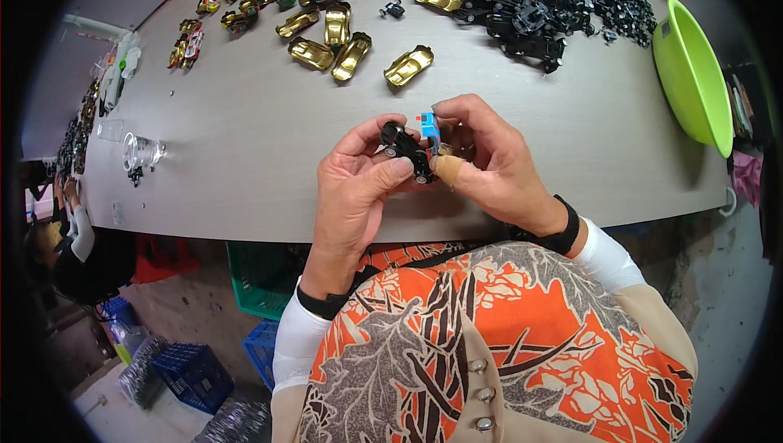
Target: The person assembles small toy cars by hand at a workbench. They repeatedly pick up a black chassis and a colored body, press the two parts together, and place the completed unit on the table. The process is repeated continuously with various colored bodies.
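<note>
Close to the table's front edge, my left hand [357,174] is closed on a black toy car chassis [401,143] with small wheels, thumb on its near end. My right hand [493,161], with a tan wrap on the thumb, pinches a blue toy car body [430,125] with a red patch. Body and chassis meet or overlap between my fingers; whether they are joined I cannot tell. Past my hands lie several gold toy car bodies [409,66]. A small black part [392,8] rests beyond them.
A heap of black chassis and wheel parts [530,11] covers the far right. Multicoloured toy cars [186,45] lie far left. A lime green basin [693,76] stands at the right edge. Clear plastic cups [140,152] sit at left, near another person [77,247]. Crates [192,376] stand below.
</note>
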Motion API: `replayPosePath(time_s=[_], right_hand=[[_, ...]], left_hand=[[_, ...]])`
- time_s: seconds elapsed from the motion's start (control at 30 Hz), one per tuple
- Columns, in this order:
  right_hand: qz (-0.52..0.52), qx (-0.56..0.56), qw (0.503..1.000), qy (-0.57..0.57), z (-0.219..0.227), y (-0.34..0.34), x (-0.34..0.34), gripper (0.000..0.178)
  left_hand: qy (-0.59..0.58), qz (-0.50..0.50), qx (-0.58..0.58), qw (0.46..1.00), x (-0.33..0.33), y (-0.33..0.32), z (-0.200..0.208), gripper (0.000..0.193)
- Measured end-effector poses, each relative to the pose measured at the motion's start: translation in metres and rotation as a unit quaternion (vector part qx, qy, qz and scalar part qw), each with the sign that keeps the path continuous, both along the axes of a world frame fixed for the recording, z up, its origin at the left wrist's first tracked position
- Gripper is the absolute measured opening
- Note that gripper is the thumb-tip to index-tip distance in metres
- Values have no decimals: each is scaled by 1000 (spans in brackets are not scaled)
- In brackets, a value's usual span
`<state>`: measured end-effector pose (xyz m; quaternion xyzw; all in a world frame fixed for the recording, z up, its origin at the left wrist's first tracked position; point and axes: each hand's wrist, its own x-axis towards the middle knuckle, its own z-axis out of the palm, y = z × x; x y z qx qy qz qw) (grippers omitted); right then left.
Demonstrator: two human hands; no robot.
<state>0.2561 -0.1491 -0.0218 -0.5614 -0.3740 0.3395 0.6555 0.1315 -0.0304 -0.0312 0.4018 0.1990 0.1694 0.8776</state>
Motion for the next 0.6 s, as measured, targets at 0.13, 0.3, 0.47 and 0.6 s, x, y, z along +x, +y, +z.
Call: replayPosePath(time_s=[0.13,0.3,0.47,0.6], right_hand=[[23,-32,999,-30,0,-3,3,33],[26,-16,993,-114,0,-1,6,34],[46,4,985,-166,-1,-1,9,34],[60,-2,987,-152,1,-2,10,31]], left_hand=[[4,13,1,1000,3,-3,6,40],[10,18,40,999,2,-6,5,41],[-10,22,88,996,1,-8,0,41],[-2,13,145,989,1,-8,0,41]])
